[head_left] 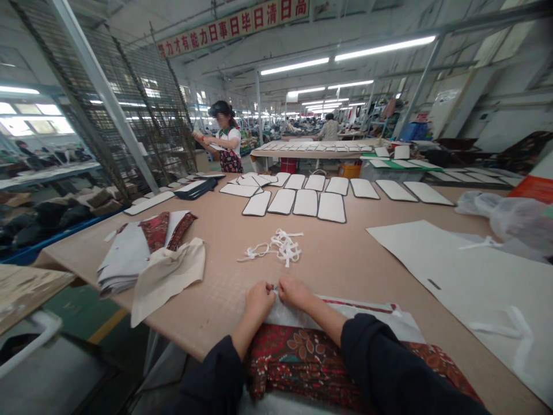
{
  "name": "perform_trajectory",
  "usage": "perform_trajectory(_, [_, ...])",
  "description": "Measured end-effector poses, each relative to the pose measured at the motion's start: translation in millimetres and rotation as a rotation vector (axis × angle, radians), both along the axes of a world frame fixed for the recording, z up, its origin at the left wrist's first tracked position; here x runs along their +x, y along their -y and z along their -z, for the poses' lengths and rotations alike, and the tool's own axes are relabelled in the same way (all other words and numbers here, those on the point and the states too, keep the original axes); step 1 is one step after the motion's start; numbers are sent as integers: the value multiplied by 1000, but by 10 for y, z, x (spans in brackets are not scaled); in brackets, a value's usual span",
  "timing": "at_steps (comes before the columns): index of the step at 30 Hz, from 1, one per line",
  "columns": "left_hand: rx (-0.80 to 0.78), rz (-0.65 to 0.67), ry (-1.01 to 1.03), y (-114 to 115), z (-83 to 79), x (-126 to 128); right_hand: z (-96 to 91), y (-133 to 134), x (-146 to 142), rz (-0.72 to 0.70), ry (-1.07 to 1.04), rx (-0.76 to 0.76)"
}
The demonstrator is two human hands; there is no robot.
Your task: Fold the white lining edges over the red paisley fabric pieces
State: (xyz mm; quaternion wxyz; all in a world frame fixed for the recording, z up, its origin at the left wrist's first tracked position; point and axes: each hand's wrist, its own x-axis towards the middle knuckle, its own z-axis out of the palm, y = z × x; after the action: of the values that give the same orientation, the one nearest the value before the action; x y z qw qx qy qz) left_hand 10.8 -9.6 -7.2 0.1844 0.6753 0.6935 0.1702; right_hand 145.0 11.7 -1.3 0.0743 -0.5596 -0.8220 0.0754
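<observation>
My left hand (260, 302) and my right hand (294, 292) meet close together over the near part of the table, fingers closed in a pinch. What sits between the fingertips is too small to make out. Beneath them lies a thin whitish sheet (371, 316), with a dark red strip (360, 304) along its far side. Nearer to me is a folded stack of red-brown patterned fabric (302, 357), partly covered by my forearms. Just beyond my hands rests a tangle of white ties (283, 246).
Left are a stack of pale sheets (125, 253) and a cream cloth (173, 274). Several pale, dark-edged panels (305, 203) line the far side. Right are a large white sheet (453, 276) and clear plastic (505, 216). A co-worker (227, 138) stands beyond the table.
</observation>
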Motion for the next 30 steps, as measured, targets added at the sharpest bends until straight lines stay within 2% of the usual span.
perform_trajectory(6, [32,44,-115,35,-48,35,24,-7,3,11,10,-1])
perform_trajectory(14, [21,17,-87,46,-58,33,82,24,32,-41,28,65])
perform_trajectory(23, [16,29,-79,58,-73,35,102,97,69,-287,80,213])
perform_trajectory(26, [31,38,-70,72,-90,34,78,94,113,-320,29,193])
perform_trajectory(30, [45,35,-57,75,-81,33,41,77,161,-245,-117,104])
